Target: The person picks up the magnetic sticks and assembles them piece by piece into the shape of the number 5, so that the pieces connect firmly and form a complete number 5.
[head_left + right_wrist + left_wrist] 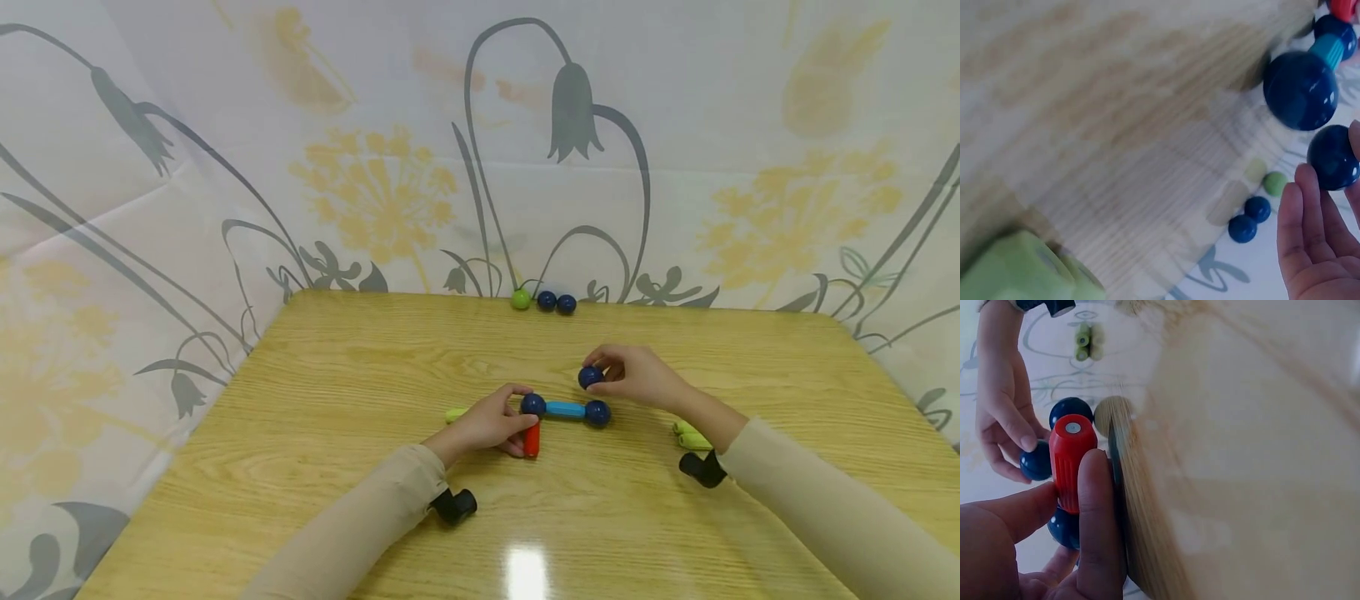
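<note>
In the head view, my left hand (489, 423) grips the corner of a joined piece, where a red rod (532, 441) meets a dark blue ball (533, 404). From that ball a light blue rod (565, 409) runs right to a second dark blue ball (597, 412). My right hand (641, 377) pinches a loose dark blue ball (591, 377) between thumb and fingers, just behind the piece and apart from it. The left wrist view shows the red rod's near end (1073, 429) with a small metal disc, free of any ball.
Against the back edge stand a green ball (521, 299) and two dark blue balls (557, 302). Light green rods (694, 438) lie by the right forearm. Another green rod (454, 414) is partly behind the left hand. A patterned cloth (480, 167) hangs behind the wooden table (360, 350).
</note>
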`<state>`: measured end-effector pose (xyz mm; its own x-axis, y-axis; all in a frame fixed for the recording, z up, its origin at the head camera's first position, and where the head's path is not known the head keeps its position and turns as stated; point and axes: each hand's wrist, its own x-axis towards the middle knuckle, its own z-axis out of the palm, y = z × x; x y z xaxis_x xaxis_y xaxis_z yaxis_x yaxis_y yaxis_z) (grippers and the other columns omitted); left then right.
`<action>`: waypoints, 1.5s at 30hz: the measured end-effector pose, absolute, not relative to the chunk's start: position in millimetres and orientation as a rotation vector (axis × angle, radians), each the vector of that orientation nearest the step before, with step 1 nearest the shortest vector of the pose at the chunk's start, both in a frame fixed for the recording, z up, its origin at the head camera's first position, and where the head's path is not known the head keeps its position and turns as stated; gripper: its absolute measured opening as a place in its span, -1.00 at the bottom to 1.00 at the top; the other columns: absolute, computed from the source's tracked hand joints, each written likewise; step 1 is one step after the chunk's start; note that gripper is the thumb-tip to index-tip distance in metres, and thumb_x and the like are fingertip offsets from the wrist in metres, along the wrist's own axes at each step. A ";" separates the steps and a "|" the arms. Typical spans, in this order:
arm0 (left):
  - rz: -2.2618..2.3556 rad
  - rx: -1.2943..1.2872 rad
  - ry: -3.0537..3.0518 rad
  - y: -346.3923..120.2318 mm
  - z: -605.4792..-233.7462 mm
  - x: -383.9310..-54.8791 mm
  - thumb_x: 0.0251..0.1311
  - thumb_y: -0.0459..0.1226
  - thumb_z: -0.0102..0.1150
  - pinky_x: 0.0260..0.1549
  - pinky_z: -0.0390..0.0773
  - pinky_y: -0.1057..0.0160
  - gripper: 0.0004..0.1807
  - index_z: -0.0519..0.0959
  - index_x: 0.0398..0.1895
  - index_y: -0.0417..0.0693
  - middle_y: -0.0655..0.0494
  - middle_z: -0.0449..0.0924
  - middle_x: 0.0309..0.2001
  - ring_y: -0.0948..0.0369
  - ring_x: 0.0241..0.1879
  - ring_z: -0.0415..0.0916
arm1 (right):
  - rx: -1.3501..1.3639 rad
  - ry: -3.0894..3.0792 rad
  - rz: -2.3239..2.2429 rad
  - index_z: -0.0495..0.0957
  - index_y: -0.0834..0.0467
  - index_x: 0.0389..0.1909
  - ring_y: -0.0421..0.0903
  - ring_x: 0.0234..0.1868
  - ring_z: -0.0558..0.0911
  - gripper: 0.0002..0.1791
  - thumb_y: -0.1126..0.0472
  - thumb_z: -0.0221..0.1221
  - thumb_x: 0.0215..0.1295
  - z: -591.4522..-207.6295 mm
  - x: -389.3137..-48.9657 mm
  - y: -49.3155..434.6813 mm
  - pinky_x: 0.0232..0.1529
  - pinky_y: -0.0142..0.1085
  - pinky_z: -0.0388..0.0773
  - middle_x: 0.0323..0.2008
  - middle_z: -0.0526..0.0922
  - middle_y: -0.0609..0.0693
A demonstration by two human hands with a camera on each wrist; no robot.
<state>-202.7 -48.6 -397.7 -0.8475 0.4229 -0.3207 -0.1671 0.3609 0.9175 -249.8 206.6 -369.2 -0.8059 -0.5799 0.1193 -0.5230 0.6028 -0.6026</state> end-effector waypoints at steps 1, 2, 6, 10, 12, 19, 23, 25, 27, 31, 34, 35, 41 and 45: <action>1.513 0.219 2.114 -48.4 -397.7 -202.6 0.29 -0.28 0.09 -0.52 0.62 0.18 -0.45 0.20 0.33 -0.04 -0.09 0.48 -0.29 0.09 -0.52 0.56 | -0.949 2.733 -0.990 0.55 0.22 -0.11 -0.19 -0.39 0.58 -0.66 0.20 0.34 0.10 -369.0 -247.1 206.2 -0.33 -0.32 0.56 -0.29 0.62 -0.01; 1.513 0.217 2.117 -48.3 -397.8 -202.8 0.29 -0.27 0.10 -0.52 0.62 0.18 -0.45 0.21 0.32 -0.04 -0.09 0.48 -0.29 0.09 -0.52 0.56 | -0.955 2.732 -1.000 0.56 0.21 -0.11 -0.20 -0.40 0.58 -0.66 0.20 0.34 0.09 -368.8 -244.4 205.7 -0.33 -0.33 0.56 -0.29 0.62 -0.02; 1.517 0.207 2.120 -47.8 -398.4 -204.0 0.29 -0.27 0.09 -0.53 0.62 0.19 -0.47 0.23 0.31 -0.03 -0.09 0.49 -0.29 0.09 -0.53 0.57 | -0.984 2.721 -1.039 0.56 0.21 -0.11 -0.23 -0.42 0.57 -0.66 0.22 0.34 0.09 -368.0 -233.6 203.3 -0.33 -0.34 0.56 -0.29 0.62 -0.05; 1.523 0.202 2.113 -47.8 -399.2 -205.0 0.30 -0.27 0.08 -0.52 0.62 0.19 -0.48 0.23 0.31 -0.05 -0.09 0.50 -0.28 0.10 -0.53 0.57 | -0.998 2.684 -1.075 0.56 0.19 -0.12 -0.24 -0.41 0.58 -0.68 0.22 0.34 0.10 -367.5 -222.4 200.3 -0.33 -0.33 0.57 -0.31 0.61 -0.08; 1.524 0.203 2.110 -47.8 -398.8 -204.9 0.31 -0.28 0.07 -0.52 0.62 0.18 -0.49 0.22 0.30 -0.06 -0.08 0.51 -0.28 0.10 -0.53 0.57 | -1.009 2.660 -1.088 0.55 0.18 -0.13 -0.25 -0.41 0.58 -0.70 0.22 0.33 0.10 -367.7 -217.1 198.6 -0.33 -0.33 0.57 -0.31 0.60 -0.09; 1.520 0.184 2.120 -47.0 -396.6 -204.5 0.32 -0.29 0.05 -0.53 0.62 0.19 -0.51 0.23 0.29 -0.08 -0.07 0.53 -0.31 0.11 -0.54 0.57 | -1.054 2.586 -1.128 0.52 0.14 -0.17 -0.25 -0.43 0.58 -0.70 0.22 0.35 0.07 -371.2 -199.4 191.8 -0.32 -0.30 0.57 -0.30 0.57 -0.09; 1.528 0.175 2.122 -46.5 -397.1 -205.0 0.32 -0.29 0.06 -0.54 0.62 0.20 -0.52 0.24 0.27 -0.09 -0.07 0.53 -0.33 0.13 -0.56 0.56 | -1.050 2.505 -1.170 0.50 0.16 -0.17 -0.23 -0.40 0.60 -0.68 0.24 0.36 0.07 -374.5 -190.5 187.3 -0.29 -0.29 0.58 -0.29 0.56 -0.05; 1.535 0.171 2.123 -46.3 -397.7 -205.9 0.32 -0.29 0.06 -0.54 0.62 0.21 -0.53 0.25 0.27 -0.10 -0.07 0.54 -0.35 0.15 -0.57 0.56 | -1.044 2.451 -1.185 0.50 0.17 -0.17 -0.21 -0.38 0.62 -0.68 0.24 0.36 0.06 -376.6 -187.0 185.1 -0.28 -0.30 0.58 -0.28 0.56 -0.04; 1.539 0.172 2.127 -45.9 -398.0 -206.7 0.32 -0.29 0.06 -0.54 0.62 0.22 -0.53 0.25 0.26 -0.11 -0.07 0.55 -0.37 0.16 -0.59 0.55 | -1.030 2.406 -1.176 0.50 0.15 -0.18 -0.21 -0.36 0.63 -0.68 0.23 0.37 0.05 -378.7 -184.0 182.6 -0.27 -0.32 0.59 -0.29 0.57 -0.05; 1.542 0.167 2.134 -45.0 -397.2 -206.9 0.31 -0.29 0.07 -0.54 0.62 0.23 -0.53 0.25 0.25 -0.12 -0.06 0.56 -0.39 0.16 -0.59 0.55 | -1.026 2.367 -1.115 0.52 0.10 -0.21 -0.23 -0.37 0.61 -0.69 0.18 0.38 0.04 -381.9 -179.2 177.1 -0.30 -0.34 0.58 -0.32 0.58 -0.11; 1.543 0.167 2.140 -44.5 -396.6 -206.3 0.31 -0.29 0.07 -0.53 0.62 0.21 -0.52 0.25 0.26 -0.12 -0.07 0.56 -0.38 0.14 -0.57 0.55 | -1.021 2.347 -1.097 0.53 0.10 -0.23 -0.24 -0.38 0.59 -0.70 0.18 0.38 0.03 -382.7 -176.5 172.2 -0.32 -0.34 0.57 -0.34 0.58 -0.14; 1.543 0.166 2.142 -44.4 -396.7 -206.1 0.30 -0.28 0.08 -0.53 0.62 0.20 -0.51 0.24 0.26 -0.12 -0.08 0.56 -0.38 0.13 -0.56 0.56 | -1.024 2.336 -1.104 0.53 0.11 -0.23 -0.24 -0.38 0.59 -0.70 0.19 0.39 0.03 -382.9 -175.8 170.6 -0.32 -0.34 0.58 -0.34 0.59 -0.13; 1.549 0.160 2.133 -43.1 -397.4 -206.7 0.30 -0.27 0.08 -0.52 0.62 0.20 -0.50 0.24 0.27 -0.11 -0.08 0.56 -0.36 0.13 -0.55 0.57 | -1.025 2.272 -1.150 0.52 0.17 -0.20 -0.22 -0.34 0.62 -0.69 0.27 0.37 0.03 -385.3 -172.7 164.3 -0.32 -0.35 0.59 -0.31 0.59 -0.07; 1.543 0.168 2.136 -42.3 -397.0 -207.4 0.31 -0.28 0.07 -0.53 0.62 0.22 -0.51 0.24 0.27 -0.11 -0.07 0.56 -0.37 0.15 -0.57 0.56 | -1.020 2.280 -1.146 0.52 0.18 -0.18 -0.21 -0.31 0.63 -0.69 0.30 0.36 0.04 -385.9 -173.3 162.3 -0.29 -0.36 0.58 -0.28 0.59 -0.05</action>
